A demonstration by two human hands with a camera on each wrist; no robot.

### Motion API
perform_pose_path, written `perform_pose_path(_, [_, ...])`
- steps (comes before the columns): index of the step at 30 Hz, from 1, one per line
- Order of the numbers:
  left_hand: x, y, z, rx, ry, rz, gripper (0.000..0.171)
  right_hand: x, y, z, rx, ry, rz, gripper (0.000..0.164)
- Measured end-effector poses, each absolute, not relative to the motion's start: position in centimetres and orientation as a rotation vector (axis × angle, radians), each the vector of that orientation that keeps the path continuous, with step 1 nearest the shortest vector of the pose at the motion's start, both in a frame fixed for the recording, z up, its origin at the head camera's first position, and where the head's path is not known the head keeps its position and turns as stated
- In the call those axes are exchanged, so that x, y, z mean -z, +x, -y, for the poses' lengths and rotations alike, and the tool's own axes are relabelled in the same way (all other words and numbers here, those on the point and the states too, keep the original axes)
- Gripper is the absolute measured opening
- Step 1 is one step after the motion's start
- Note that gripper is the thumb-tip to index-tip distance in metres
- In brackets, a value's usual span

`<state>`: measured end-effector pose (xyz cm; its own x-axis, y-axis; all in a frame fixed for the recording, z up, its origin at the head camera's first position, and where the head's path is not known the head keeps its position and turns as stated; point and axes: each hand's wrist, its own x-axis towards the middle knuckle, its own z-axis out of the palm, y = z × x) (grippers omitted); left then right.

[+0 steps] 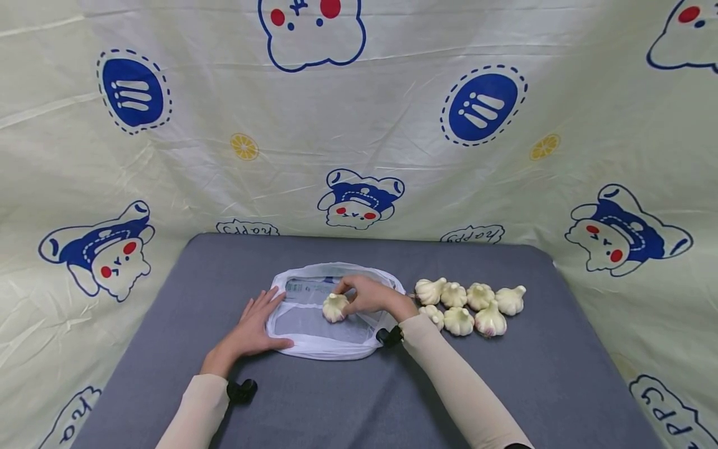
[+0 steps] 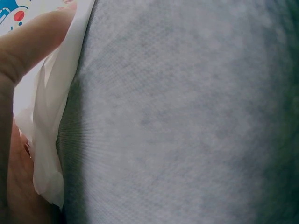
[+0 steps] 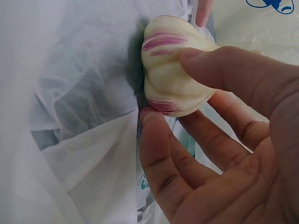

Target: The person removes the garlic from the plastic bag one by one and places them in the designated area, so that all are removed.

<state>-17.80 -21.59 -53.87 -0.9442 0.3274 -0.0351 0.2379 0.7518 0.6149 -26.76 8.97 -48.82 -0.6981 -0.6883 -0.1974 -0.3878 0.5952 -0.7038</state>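
A white plastic bag (image 1: 331, 350) lies on the table with its mouth spread wide and its rim rolled outward. Over the bag's opening, my right hand (image 1: 367, 295) pinches a garlic bulb (image 1: 335, 307) between thumb and fingers. In the right wrist view this bulb (image 3: 173, 70) shows purple streaks, close beside the bag's thin plastic. My left hand (image 1: 252, 327) rests on the bag's left side, fingers spread and fairly straight. Its thumb (image 2: 39, 39) lies over the white plastic near the front rim.
Several more garlic bulbs (image 1: 459, 321) sit in two rows to the right of the bag, partly behind my right wrist. A grey cloth (image 1: 314, 405) covers the table. Behind it hangs a pale printed sheet (image 1: 392, 137).
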Motion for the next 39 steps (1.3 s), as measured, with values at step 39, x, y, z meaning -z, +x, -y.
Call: perform_pose_path(39, [54.1,-17.6,21.5,-0.961,0.446,-2.82,0.11,47.6,-25.4,-9.5,1.052,-0.857,-2.388,0.041])
